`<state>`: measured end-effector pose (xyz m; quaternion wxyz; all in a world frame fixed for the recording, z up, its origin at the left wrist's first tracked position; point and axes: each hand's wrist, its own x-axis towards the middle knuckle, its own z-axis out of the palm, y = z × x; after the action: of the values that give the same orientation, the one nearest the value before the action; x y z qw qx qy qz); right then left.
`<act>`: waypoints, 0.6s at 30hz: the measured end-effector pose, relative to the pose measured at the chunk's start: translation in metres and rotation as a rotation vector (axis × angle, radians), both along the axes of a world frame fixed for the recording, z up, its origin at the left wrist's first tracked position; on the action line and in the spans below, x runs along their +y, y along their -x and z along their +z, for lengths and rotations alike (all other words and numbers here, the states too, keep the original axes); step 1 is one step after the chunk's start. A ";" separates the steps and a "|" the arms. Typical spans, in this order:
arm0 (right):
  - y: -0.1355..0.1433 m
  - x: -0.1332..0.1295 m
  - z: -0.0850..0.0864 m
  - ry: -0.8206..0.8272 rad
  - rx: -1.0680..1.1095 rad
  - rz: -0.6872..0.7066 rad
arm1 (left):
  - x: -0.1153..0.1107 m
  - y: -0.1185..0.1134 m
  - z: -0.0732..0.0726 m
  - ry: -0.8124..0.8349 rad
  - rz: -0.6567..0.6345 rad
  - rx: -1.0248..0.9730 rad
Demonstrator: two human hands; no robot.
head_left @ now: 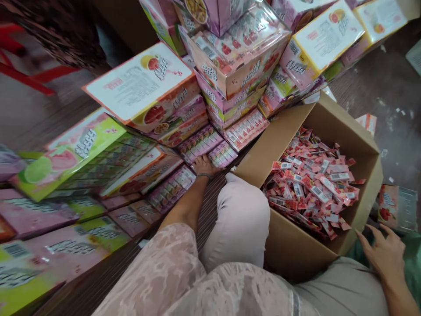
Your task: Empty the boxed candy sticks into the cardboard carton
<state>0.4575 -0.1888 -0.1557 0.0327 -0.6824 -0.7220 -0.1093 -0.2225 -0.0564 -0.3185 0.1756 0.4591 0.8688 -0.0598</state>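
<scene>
My left hand (203,166) lies over small purple and green packs (222,153) packed in rows low on the floor, its fingers stretched out over their edge. A dark bracelet circles that wrist. On the right, a brown cardboard carton (299,259) stands open between my knees, filled with a heap of loose pink and red sachets (309,188) with barcodes. Beside the carton's near right corner is my right hand (384,250), fingers spread and holding nothing. Whether its fingertips touch the cardboard I cannot tell.
Stacks of fruit-printed boxes (141,83) line the left side and back. A film-wrapped box of sachets (240,48) tops the middle stack. Far left stands a red stool (36,72), near a person's patterned clothing. Another box (396,208) lies right of the carton.
</scene>
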 end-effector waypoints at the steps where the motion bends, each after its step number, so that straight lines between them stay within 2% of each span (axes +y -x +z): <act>1: 0.000 0.001 -0.001 0.007 0.001 0.011 | -0.003 0.000 -0.001 0.012 -0.014 0.001; 7: -0.003 0.001 -0.006 0.014 -0.040 0.082 | -0.036 -0.007 -0.009 0.115 -0.142 -0.030; 10: -0.005 -0.001 -0.006 0.005 -0.063 0.097 | -0.039 -0.007 -0.001 0.147 -0.178 -0.039; 14: -0.002 -0.003 -0.006 -0.003 -0.018 0.094 | -0.030 0.001 0.030 0.111 -0.211 -0.004; 16: 0.000 -0.003 -0.006 -0.014 0.019 0.104 | -0.027 0.008 0.052 0.085 -0.220 -0.010; 18: 0.001 -0.004 -0.006 -0.029 0.059 0.106 | -0.030 0.015 0.077 0.051 -0.166 -0.041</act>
<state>0.4564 -0.1925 -0.1619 0.0697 -0.6458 -0.7541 -0.0976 -0.2376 -0.0862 -0.2420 0.1994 0.5260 0.8222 -0.0868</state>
